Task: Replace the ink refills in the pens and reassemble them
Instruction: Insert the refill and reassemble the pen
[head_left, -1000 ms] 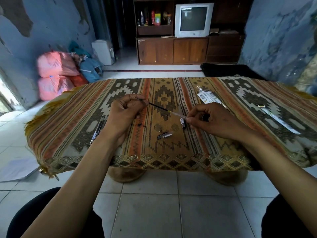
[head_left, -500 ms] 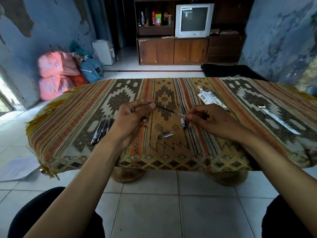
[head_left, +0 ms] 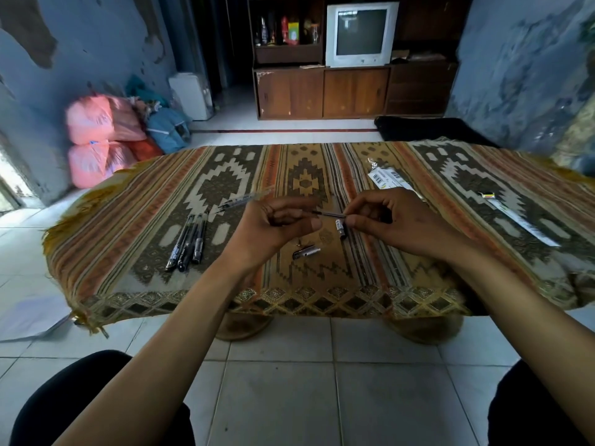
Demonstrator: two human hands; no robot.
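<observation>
Right hand fingers pinch the dark refill, long axis running 9-to-3. Left hand curls round the clear barrel, poking toward 10. Hands nearly touch, so feeding in looks easy. Caps on desk at 6.

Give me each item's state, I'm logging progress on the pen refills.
Left hand: holds clear pen barrel.
Right hand: pinches ink refill, partly inside barrel.
Three pens: lying together on cloth.
Pen cap: off, lying on cloth.
Small pen part: loose on cloth.
</observation>
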